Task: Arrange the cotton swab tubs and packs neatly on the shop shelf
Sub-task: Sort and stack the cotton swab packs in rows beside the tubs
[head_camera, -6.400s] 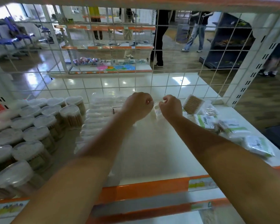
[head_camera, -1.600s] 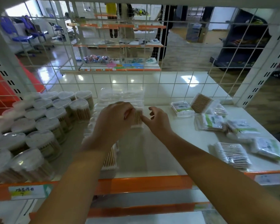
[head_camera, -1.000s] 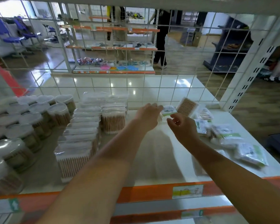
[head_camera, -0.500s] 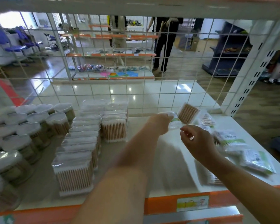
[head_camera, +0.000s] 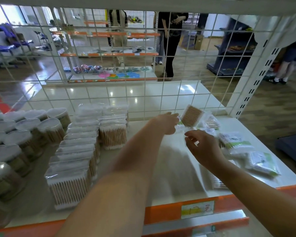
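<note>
Left hand [head_camera: 167,123] is already pinching a small clear pack [head_camera: 181,128] at the back, right hand [head_camera: 202,146] hovers loose-fingered just right of it, nearer the loose packs [head_camera: 236,142].

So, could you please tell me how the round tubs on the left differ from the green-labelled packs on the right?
The round tubs are rigid cylinders standing upright; the green-labelled packs are soft bags lying flat. The tubs stand in tidy rows, while the packs lie scattered at odd angles. Both rest on the white shelf.
</note>
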A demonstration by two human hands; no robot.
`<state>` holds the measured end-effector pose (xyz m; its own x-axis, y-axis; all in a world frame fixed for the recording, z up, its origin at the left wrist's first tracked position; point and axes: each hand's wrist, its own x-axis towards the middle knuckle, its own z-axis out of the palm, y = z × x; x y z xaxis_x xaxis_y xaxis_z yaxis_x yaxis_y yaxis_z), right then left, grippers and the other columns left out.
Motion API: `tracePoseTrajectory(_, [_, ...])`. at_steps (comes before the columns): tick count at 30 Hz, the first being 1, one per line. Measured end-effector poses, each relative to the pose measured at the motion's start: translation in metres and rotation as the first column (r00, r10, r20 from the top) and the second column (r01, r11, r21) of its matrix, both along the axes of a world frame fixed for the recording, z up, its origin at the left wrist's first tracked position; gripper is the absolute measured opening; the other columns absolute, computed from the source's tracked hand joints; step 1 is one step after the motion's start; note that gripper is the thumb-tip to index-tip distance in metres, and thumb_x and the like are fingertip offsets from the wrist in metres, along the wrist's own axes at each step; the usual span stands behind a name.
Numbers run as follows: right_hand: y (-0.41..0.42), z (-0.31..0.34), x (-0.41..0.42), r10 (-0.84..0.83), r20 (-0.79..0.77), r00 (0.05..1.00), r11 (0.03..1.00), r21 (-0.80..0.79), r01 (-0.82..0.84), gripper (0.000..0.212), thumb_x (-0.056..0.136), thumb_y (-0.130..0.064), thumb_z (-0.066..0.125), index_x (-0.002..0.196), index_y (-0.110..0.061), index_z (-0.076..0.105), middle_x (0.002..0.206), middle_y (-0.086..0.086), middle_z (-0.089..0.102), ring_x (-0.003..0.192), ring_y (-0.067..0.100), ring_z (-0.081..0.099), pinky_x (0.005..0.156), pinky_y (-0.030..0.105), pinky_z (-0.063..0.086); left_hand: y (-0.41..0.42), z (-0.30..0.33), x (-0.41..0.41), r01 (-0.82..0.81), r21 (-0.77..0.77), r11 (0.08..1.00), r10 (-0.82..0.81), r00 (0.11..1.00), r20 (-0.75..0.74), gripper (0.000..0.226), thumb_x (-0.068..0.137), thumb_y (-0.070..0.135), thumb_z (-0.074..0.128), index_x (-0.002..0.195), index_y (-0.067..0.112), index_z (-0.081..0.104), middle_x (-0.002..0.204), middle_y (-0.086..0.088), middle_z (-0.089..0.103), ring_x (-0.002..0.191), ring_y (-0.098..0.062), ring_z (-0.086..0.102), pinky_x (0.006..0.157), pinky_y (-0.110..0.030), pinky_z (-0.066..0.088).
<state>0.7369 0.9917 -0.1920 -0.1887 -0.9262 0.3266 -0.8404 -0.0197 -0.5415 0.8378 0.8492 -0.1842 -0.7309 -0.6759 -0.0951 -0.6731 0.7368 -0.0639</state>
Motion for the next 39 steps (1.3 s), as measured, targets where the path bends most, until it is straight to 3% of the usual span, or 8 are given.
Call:
tracePoseTrajectory(2, [0.002,0.0,-0.001,0.006,0.009,1.0,1.0,0.004,-0.006,0.023,0.089,-0.014,0.057,0.11,-0.008,0.065,0.101,0.004,0.065,0.079,0.007,0.052,0.071,0.015,0.033,-0.001,0.006,-0.002,-0.022,0.04,0.999,0.023,0.999,-0.027,0.05,0.091,0.009,0.048,0.139,0.013,0.037,0.135,-0.008,0.049,0.111,-0.021,0.052,0.091,-0.029,0.045])
tracePoseTrajectory(5, [0.005,0.001,-0.003,0.009,0.034,0.999,1.0,-0.007,-0.009,0.023,0.089,-0.011,0.057,0.109,-0.007,0.065,0.101,0.005,0.065,0.079,0.008,0.052,0.073,0.017,0.036,-0.005,0.015,-0.003,-0.006,-0.012,1.0,0.005,1.0,-0.006,0.039,0.089,0.006,0.051,0.127,0.013,0.045,0.105,-0.004,0.058,0.081,-0.014,0.049,0.069,-0.024,0.04])
tracePoseTrajectory(19, [0.009,0.0,-0.013,-0.036,0.037,0.999,0.999,0.014,0.036,0.024,0.086,-0.006,0.057,0.108,-0.008,0.066,0.099,0.005,0.066,0.079,0.01,0.054,0.076,0.022,0.043,-0.014,0.012,-0.014,0.229,-0.249,0.941,-0.157,0.948,0.278,0.052,0.09,0.011,0.051,0.138,0.021,0.033,0.115,-0.006,0.052,0.107,-0.022,0.047,0.079,-0.031,0.04])
tracePoseTrajectory(23, [0.008,0.003,-0.012,-0.047,0.048,0.998,0.998,0.034,0.045,0.025,0.086,-0.006,0.057,0.109,-0.009,0.066,0.101,0.005,0.066,0.082,0.014,0.058,0.078,0.024,0.045,-0.013,0.009,-0.012,0.214,-0.221,0.952,-0.136,0.938,0.319,0.058,0.089,0.012,0.049,0.143,0.025,0.03,0.126,-0.007,0.045,0.116,-0.023,0.043,0.091,-0.034,0.04])
tracePoseTrajectory(27, [0.01,0.003,-0.011,-0.035,0.023,0.999,0.998,0.054,0.034,0.026,0.086,-0.005,0.056,0.111,-0.009,0.066,0.102,0.006,0.066,0.086,0.018,0.061,0.077,0.022,0.044,-0.01,0.017,-0.005,0.178,-0.198,0.964,-0.105,0.939,0.329,0.051,0.088,0.017,0.052,0.137,0.025,0.039,0.131,-0.006,0.041,0.121,-0.024,0.037,0.085,-0.032,0.038])
tracePoseTrajectory(31, [0.01,-0.002,-0.01,-0.035,0.014,0.999,0.996,0.083,0.034,0.026,0.086,-0.006,0.056,0.111,-0.009,0.065,0.098,0.004,0.066,0.081,0.012,0.055,0.071,0.019,0.036,-0.006,0.029,0.0,0.114,-0.1,0.988,-0.066,0.916,0.395,0.036,0.086,0.021,0.055,0.122,0.022,0.05,0.124,-0.002,0.047,0.112,-0.023,0.042,0.076,-0.031,0.038])
tracePoseTrajectory(35, [0.01,-0.008,-0.008,-0.033,0.083,0.996,0.995,0.097,0.025,0.026,0.085,-0.005,0.057,0.109,-0.009,0.066,0.097,0.005,0.065,0.086,0.016,0.059,0.076,0.021,0.04,0.003,0.042,0.008,-0.079,0.047,0.996,0.059,0.941,0.334,0.032,0.078,0.014,0.063,0.108,0.021,0.054,0.095,0.0,0.052,0.088,-0.019,0.051,0.071,-0.031,0.044])
tracePoseTrajectory(39, [0.011,-0.013,-0.004,-0.032,0.101,0.994,0.993,0.118,0.02,0.026,0.085,-0.005,0.057,0.109,-0.009,0.066,0.1,0.005,0.066,0.084,0.012,0.056,0.074,0.017,0.037,0.01,0.045,0.017,-0.142,0.132,0.981,0.102,0.958,0.269,0.045,0.073,0.013,0.071,0.114,0.019,0.053,0.107,-0.003,0.055,0.093,-0.02,0.055,0.076,-0.031,0.048])
